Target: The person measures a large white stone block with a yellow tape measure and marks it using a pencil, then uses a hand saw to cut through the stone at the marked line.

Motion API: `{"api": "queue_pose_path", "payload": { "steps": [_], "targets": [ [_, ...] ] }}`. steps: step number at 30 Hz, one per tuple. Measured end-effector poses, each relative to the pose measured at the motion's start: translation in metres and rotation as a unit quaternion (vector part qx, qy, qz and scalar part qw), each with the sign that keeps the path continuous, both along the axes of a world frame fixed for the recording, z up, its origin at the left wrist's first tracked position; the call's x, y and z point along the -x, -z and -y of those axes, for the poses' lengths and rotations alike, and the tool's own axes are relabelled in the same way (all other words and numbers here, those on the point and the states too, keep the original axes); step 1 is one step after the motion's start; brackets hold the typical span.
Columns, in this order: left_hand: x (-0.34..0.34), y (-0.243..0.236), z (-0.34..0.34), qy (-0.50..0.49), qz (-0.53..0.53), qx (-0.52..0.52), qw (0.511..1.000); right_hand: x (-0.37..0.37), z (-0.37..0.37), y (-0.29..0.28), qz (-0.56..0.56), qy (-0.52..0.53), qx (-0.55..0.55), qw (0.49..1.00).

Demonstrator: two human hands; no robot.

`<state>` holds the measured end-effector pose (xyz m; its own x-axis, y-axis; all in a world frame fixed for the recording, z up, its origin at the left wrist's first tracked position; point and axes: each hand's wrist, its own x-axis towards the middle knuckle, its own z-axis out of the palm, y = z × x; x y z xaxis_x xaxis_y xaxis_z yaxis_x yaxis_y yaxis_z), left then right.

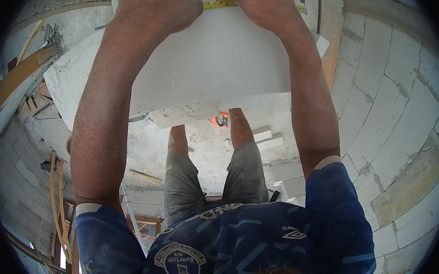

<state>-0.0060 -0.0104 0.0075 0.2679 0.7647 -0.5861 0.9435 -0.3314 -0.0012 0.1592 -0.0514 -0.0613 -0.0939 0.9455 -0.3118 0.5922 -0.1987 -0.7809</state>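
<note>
A pale, dusty slab [210, 62] with a straight near edge spreads out in front of me, beneath both hands. The yellow blade of a tape measure [219, 4] runs across its far part. My left hand [164, 10] is closed at the blade's left end; its curled fingers hide the rest of that end. Over the blade bends my right hand [266, 3], thumb and fingers pinched together at a small dark tip too hidden to name. The blade shows again past the right wrist. The top picture edge cuts off both hands.
A wall of pale blocks [366, 78] rises at the right, beside a wooden board [330, 35]. Below the slab, an orange-and-black tool [220, 120] and loose white blocks [267, 138] lie on the dusty floor. Timber poles [60, 202] lean at the left.
</note>
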Motion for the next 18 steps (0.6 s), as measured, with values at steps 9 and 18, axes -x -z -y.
{"api": "queue_pose_path", "payload": {
  "steps": [9, 18],
  "targets": [
    [-0.002, 0.007, -0.006, -0.019, -0.033, 0.031, 0.999, 0.003, -0.004, -0.001, 0.038, -0.052, -0.061, 0.996],
    [0.003, -0.002, 0.002, -0.003, 0.023, -0.005, 1.0, 0.014, -0.009, -0.04, 0.044, -0.029, 0.062, 0.997]
  ]
}}
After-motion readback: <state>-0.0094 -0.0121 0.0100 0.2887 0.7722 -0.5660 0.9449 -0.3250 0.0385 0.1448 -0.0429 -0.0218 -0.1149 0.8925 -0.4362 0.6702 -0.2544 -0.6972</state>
